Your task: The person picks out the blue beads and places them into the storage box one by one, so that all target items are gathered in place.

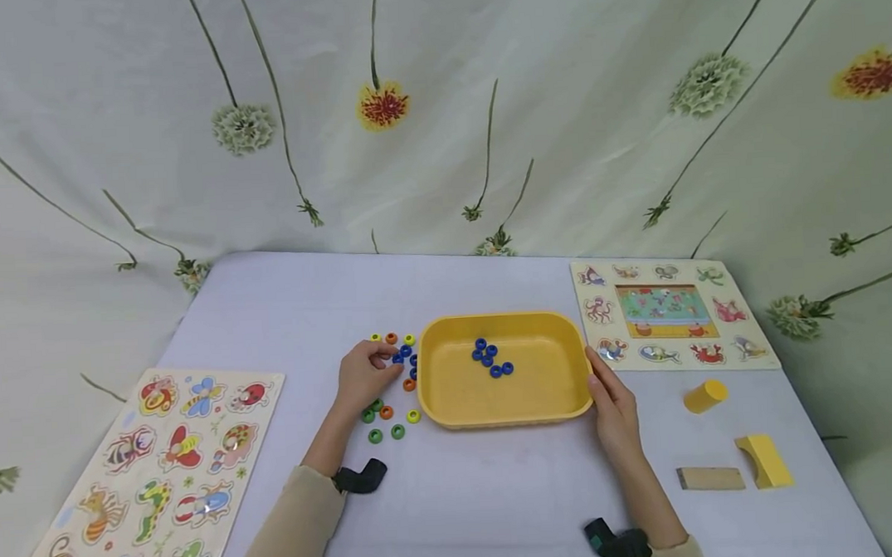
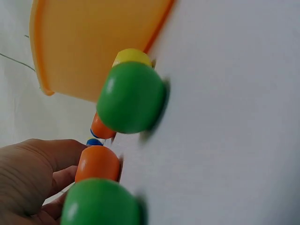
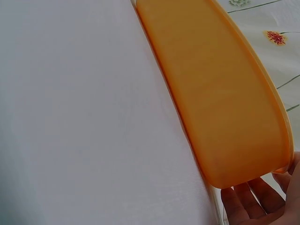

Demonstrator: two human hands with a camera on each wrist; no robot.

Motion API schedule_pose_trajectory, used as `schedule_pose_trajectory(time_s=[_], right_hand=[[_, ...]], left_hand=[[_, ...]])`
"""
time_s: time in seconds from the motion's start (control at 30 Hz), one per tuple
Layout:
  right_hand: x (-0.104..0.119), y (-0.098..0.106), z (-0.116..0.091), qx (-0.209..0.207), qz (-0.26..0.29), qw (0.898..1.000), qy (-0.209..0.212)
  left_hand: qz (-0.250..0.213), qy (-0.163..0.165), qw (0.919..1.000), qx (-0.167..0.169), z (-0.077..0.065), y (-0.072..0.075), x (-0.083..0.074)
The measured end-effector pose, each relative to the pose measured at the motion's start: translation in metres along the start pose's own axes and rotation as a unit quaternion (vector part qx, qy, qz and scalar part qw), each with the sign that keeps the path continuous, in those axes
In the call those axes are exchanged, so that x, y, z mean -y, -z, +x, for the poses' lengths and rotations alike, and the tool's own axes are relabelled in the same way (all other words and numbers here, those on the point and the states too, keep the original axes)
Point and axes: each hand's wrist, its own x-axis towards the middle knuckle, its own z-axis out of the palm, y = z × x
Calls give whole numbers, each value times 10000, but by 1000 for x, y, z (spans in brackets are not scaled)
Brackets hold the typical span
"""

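My left hand (image 1: 364,375) is at the beads left of the yellow tray (image 1: 508,417), with a blue bead (image 1: 398,358) between thumb and fingertips. In the left wrist view a blue bead (image 2: 93,141) shows at the fingertips, partly hidden by an orange bead (image 2: 97,164). Green, orange, yellow and blue beads lie around this hand on the white table. Several blue beads (image 1: 487,360) sit inside the tray. With thumb at the rim and fingers along the outer wall, my right hand (image 1: 616,412) holds the tray's right end.
An insect puzzle board (image 1: 192,464) lies at the left, and a sea-animal puzzle board (image 1: 589,305) at the back right. To the right are a yellow cylinder (image 1: 706,396), a yellow arch block (image 1: 766,461) and a plain wooden block (image 1: 711,479). Flowered cloth (image 1: 442,179) hangs behind the table.
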Motion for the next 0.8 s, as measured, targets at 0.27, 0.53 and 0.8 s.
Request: schedule_pose_trajectory(time_s=[0.27,0.53,0.8], right_hand=[[-12,0,3,-85,-75,9999,121],[-13,2,4,-122,-125,9998,86],[-11,2,3,-66,-151,9998,84]], left_hand=[[-733,218,9961,-435,-5,7,-22],[-1219,-891,9879,341,-8,-1,-97],[-121,-923,9855,1416,-7,-45,-113]])
